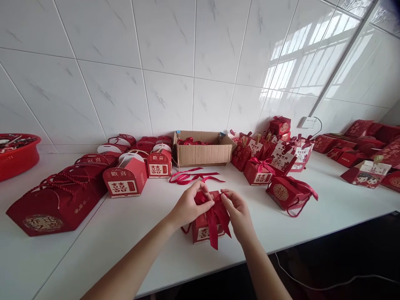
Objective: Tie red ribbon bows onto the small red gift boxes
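A small red gift box with a white character panel stands near the table's front edge. Across its top lies a dark red ribbon, its tails hanging over the front face. My left hand pinches the ribbon at the left, thumb against fingers. On the right side, my right hand grips another part of the ribbon between thumb and fingers. Part of the box top is hidden behind the hands and ribbon. Just behind, loose ribbon strips lie on the table.
An open cardboard box with red contents stands against the wall. Rows of red gift boxes fill the left. At right are ribboned boxes, a box on its side and more red boxes. A red basin sits far left.
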Available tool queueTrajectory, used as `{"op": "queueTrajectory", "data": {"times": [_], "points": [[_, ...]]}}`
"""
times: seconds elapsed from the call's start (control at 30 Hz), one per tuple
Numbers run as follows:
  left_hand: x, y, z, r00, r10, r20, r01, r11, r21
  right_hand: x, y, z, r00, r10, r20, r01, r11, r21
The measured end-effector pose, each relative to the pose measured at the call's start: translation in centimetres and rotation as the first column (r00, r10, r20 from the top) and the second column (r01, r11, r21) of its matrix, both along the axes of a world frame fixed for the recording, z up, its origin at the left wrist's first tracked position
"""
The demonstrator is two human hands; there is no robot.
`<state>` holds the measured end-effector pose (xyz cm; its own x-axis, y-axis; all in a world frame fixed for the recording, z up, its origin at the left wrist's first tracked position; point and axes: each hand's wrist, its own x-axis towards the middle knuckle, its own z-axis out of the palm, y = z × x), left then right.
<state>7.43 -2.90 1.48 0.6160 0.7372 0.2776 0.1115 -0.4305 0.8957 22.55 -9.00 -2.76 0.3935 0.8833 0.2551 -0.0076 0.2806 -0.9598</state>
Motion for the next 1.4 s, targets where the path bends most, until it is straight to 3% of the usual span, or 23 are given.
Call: {"op": "queueTrajectory", "data": {"times": [0.13, 0.33, 0.57, 0.67, 0.83, 0.93, 1.13, 1.4], "points": [[-0.7, 0.3, 0.8, 0.998, -0.034, 0.052, 0.035, 0.999, -0.023, 0.9, -0.4, 1.2, 0.99, 0.135, -0.032, -0.136, 0.99, -0.041], [-2.7, 1.3, 1.0, 0.997, -0.024, -0.069, 0.025, 1.0, 0.018, 2.7, -0.6, 1.7, 0.993, 0.115, -0.024, -0.116, 0.993, -0.028], [-3.0, 1.2, 0.6, 0.993, 0.015, -0.116, 0.004, 0.986, 0.164, 3.4, -1.1, 1.9, 0.938, 0.16, 0.309, -0.177, 0.984, 0.026], [-2.9, 1.1, 0.6, 0.991, 0.036, -0.127, -0.014, 0.985, 0.17, 2.7, -1.1, 2.8, 0.847, 0.126, 0.516, -0.191, 0.979, 0.075], [-2.5, 1.0, 0.1, 0.994, -0.026, -0.11, 0.032, 0.998, 0.056, 1.3, -0.1, 5.0, 0.563, 0.041, 0.825, -0.196, 0.977, 0.084], [-2.5, 1.0, -0.1, 0.992, -0.099, -0.077, 0.098, 0.995, -0.012, 1.1, 0.5, 5.6, 0.472, 0.023, 0.882, -0.201, 0.976, 0.082], [-2.2, 1.2, -0.1, 0.995, -0.096, 0.038, 0.101, 0.982, -0.157, 1.3, 0.9, 5.5, 0.441, 0.015, 0.898, -0.222, 0.971, 0.093], [-1.8, 1.3, 0.0, 0.982, -0.172, 0.077, 0.185, 0.957, -0.221, 1.0, 1.1, 5.1, 0.465, 0.036, 0.884, -0.272, 0.957, 0.104]]}}
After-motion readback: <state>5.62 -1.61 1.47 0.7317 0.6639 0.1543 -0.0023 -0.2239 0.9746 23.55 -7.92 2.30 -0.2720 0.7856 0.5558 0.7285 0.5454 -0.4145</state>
